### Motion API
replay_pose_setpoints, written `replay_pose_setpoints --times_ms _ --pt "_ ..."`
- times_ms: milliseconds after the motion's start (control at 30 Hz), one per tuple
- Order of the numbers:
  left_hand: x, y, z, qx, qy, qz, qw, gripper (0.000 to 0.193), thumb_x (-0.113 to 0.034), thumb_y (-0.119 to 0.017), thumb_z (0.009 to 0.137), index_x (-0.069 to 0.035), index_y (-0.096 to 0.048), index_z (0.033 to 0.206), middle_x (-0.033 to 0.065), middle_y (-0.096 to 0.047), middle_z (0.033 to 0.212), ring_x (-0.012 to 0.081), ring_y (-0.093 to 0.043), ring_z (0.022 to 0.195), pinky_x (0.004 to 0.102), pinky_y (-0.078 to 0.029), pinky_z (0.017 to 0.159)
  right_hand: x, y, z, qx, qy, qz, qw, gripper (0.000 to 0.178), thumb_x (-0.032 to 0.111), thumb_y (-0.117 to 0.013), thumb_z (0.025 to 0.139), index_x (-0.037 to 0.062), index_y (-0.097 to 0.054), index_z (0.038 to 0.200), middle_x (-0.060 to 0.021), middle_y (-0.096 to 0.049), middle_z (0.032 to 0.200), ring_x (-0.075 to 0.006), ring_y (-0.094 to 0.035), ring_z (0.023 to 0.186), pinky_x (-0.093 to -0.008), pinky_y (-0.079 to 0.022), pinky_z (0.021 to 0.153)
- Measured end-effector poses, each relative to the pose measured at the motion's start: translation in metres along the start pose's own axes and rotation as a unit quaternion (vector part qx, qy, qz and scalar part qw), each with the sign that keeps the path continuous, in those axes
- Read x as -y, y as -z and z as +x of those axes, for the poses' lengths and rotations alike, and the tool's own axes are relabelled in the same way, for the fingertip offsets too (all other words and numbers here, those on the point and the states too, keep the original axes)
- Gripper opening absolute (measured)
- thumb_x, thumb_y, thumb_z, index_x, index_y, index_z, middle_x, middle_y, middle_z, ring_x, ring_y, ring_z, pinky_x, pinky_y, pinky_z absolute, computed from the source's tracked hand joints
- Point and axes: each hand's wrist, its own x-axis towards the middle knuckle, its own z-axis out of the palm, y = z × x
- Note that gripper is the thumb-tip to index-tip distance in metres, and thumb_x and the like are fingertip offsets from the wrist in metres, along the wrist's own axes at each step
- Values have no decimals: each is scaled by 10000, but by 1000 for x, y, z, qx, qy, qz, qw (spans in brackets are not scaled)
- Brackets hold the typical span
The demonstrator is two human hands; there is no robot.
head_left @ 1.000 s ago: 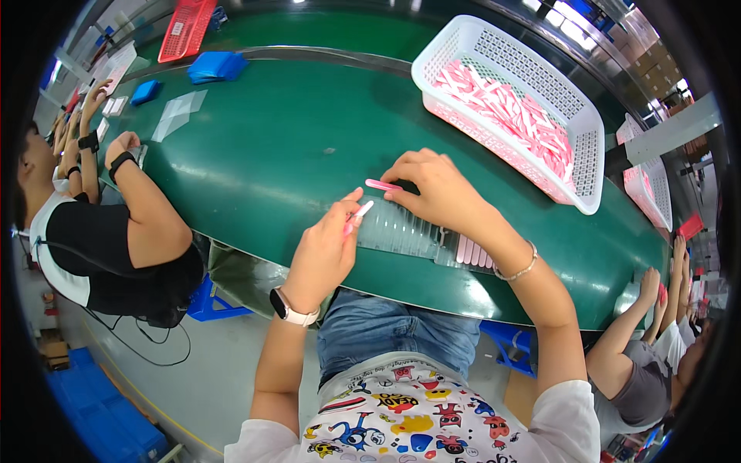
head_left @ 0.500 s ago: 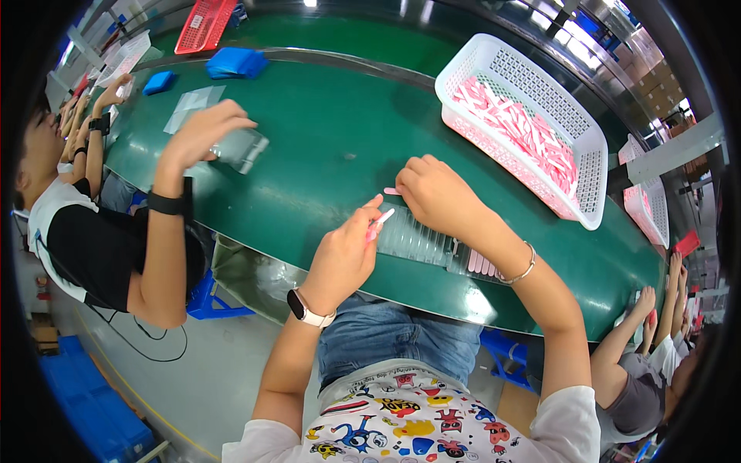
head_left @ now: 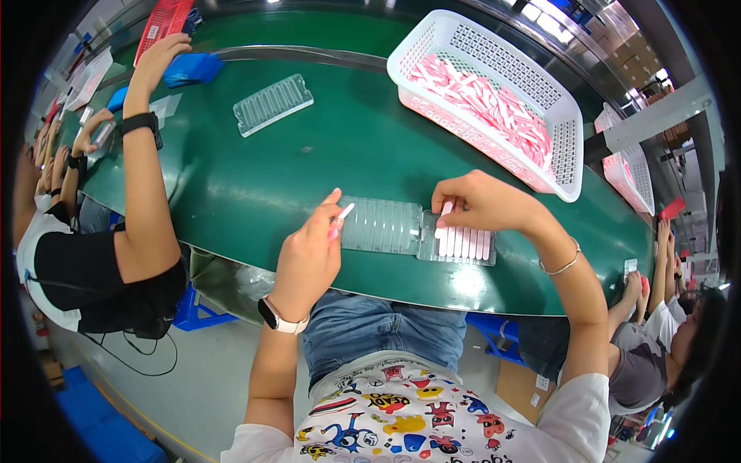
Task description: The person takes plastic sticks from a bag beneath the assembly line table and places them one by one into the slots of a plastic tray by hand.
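On a green counter (head_left: 231,193), a hinged clear case (head_left: 380,225) lies open. The right hand (head_left: 488,201) pinches a pale pink stick (head_left: 445,210) at the left end of a row of sticks (head_left: 467,244) in the case's right half. The left hand (head_left: 309,251), near the case's ribbed left half, holds slim pink and white pieces (head_left: 346,210), their number hard to tell. A white perforated basket (head_left: 515,65) of loose sticks stands beyond; a second clear tray (head_left: 274,104) lies farther left. At upper left, a co-worker's hand (head_left: 160,55) reaches near blue packets (head_left: 193,69).
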Motion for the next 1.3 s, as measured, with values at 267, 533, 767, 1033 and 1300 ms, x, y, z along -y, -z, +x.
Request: replay_pose_setpoints --times_ms 267,533,767,1033,1300 --pt "-3 0 -6 13 42 -45 998 116 -27 -499 917 10 -478 1024 212 -576 1224 339 -664 856 329 -517 750 15 -26 -14 -68 -13 -143 987 417 267 -748 718 37 -499 961 -130 -614 872 -305 -604 826 -397 -453 731" --pt "-6 0 2 5 30 -38 999 126 -29 -508 904 6 -478 1022 200 -581 1214 352 -656 835 349 -524 707 3 -23 -19 -113 -88 -94 985 510 352 -786 664 49 -507 965 -114 -598 921 -293 -575 886 -389 -433 771" --pt "-3 -2 -3 -18 19 8 1000 161 -58 -510 912 4 -493 1059 188 -588 1207 325 -661 800 340 -529 686 11 -46 -50 -148 25 -202 968 852 370 -813 611 44 -434 1300 -119 -529 1174 -281 -499 1084 -398 -313 907" --pt "-4 3 -12 79 -41 77 993 378 6 -597 776 18 -497 1140 134 -626 1118 238 -664 782 345 -539 638 -4 -45 -20 -330 -7 -73 941 817 257 -813 640 60 -409 1321 -137 -527 1243 -291 -492 1144 -401 -327 902" --pt "-27 -15 -26 67 -90 128 985 238 -32 -588 762 14 -539 990 221 -532 1272 209 -647 663 313 -534 573 74 -51 137 -241 194 -148 940 814 293 -797 643 96 -414 1333 -118 -561 1178 -291 -504 1095 -425 -313 888"
